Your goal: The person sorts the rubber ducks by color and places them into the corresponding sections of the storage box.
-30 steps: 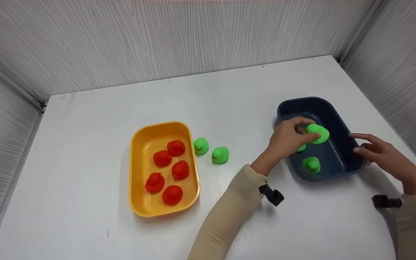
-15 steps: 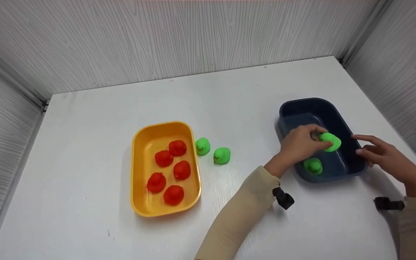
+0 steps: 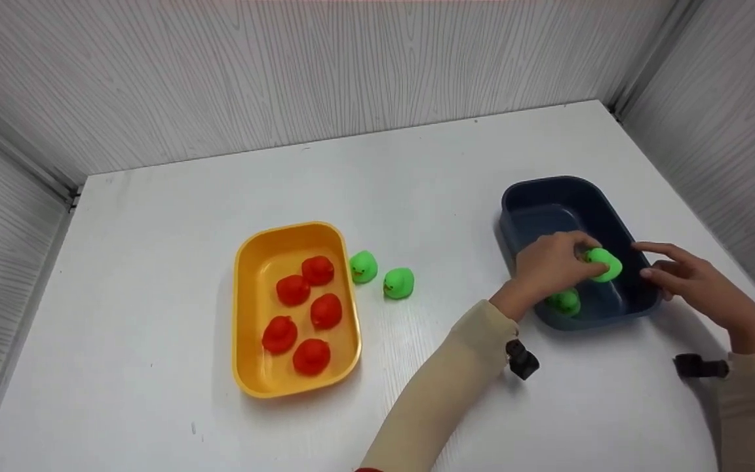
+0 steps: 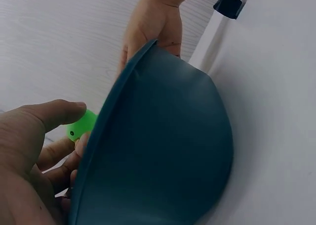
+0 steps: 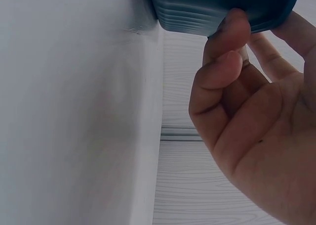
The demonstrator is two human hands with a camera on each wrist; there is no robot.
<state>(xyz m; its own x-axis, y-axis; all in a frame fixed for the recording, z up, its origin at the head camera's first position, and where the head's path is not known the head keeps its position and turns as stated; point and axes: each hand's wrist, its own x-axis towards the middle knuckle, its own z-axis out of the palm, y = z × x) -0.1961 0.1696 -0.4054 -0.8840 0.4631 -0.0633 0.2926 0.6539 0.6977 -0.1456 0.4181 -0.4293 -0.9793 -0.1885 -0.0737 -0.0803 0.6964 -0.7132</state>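
In the head view my left hand (image 3: 556,265) pinches a green rubber duck (image 3: 605,265) between thumb and fingers, inside the outline of the dark blue bin (image 3: 541,190). The left wrist view shows the duck's head (image 4: 81,126) with its eye, under my thumb, beside the bin's outer wall (image 4: 163,136). Another green duck (image 3: 567,303) lies on the bin's floor, partly in shadow by my left wrist. My right hand (image 3: 695,278) grips the bin's right rim; in the right wrist view its curled fingers (image 5: 217,71) press the outer wall.
A yellow bin (image 3: 241,328) with several red ducks (image 3: 312,357) stands left of centre. Beside its right wall sits one green duck (image 3: 364,267), and a second green duck (image 3: 399,283) is just right of that. White panels (image 3: 351,65) enclose the white table (image 3: 154,262).
My left hand has moved right and slightly nearer with the green duck, from the bin's middle toward its right side. The right hand keeps its place on the rim.
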